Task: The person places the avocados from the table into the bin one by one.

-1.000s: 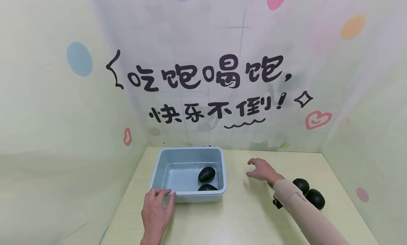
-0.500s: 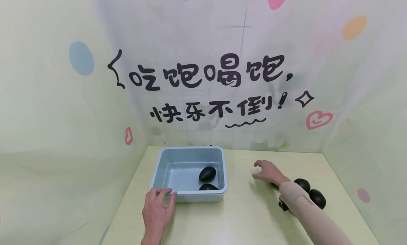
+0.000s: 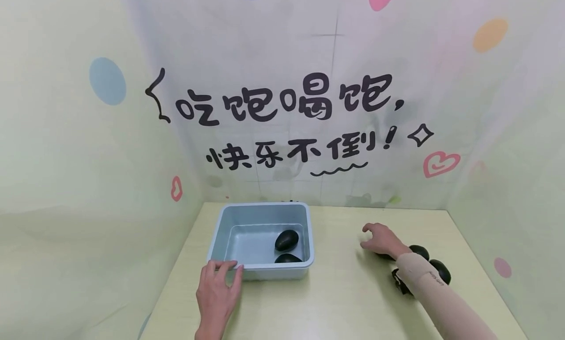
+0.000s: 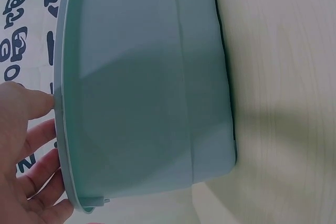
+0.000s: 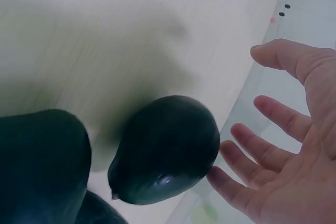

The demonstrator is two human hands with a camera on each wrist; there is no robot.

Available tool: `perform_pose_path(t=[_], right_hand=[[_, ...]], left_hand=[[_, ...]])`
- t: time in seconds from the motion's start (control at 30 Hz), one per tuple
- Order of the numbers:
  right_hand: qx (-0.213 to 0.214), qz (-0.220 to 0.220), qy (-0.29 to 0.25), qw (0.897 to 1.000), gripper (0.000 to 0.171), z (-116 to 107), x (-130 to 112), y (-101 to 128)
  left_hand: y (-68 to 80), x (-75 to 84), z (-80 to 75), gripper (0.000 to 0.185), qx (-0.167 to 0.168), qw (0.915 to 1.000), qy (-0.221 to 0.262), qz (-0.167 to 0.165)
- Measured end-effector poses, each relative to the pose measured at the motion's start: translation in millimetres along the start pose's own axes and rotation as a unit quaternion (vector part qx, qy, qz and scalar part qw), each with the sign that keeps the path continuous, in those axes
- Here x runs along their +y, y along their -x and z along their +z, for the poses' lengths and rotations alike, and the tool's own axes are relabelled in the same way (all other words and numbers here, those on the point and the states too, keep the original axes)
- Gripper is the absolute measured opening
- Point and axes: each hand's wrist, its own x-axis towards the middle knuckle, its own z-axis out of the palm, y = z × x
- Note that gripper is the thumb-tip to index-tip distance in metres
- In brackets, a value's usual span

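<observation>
My left hand (image 3: 218, 295) rests its fingertips and thumb on the near rim of a light blue plastic bin (image 3: 282, 274); the left wrist view shows these fingertips against the rim (image 4: 61, 129). Two dark avocados (image 3: 287, 240) lie inside, at the bin's right. On the table's right side, my right hand (image 3: 383, 239) hovers with spread, slightly bent fingers and holds nothing. In the right wrist view its fingers lie just beside a dark green avocado (image 5: 165, 150). More avocados (image 5: 42, 166) lie behind that one, partly hidden by the right sleeve in the head view.
The pale wood table (image 3: 335, 300) meets a printed cloth backdrop (image 3: 282, 183) at the back and sides. A black strapped device (image 3: 400, 282) sits under the right wrist.
My right hand has moved right and slightly down, away from the bin toward the loose avocados. The left hand stays at the bin's rim. The avocados have not visibly moved.
</observation>
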Motion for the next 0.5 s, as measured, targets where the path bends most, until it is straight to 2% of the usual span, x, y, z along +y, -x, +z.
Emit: perform_pose_path(t=[0.5], right_hand=[[-0.009,0.023,0.008,1.0,0.05,0.8,24.9,8.2]], left_hand=[[-3.7,2.5,-4.1,0.019,-0.018,0.9997,-0.007,-0.013]])
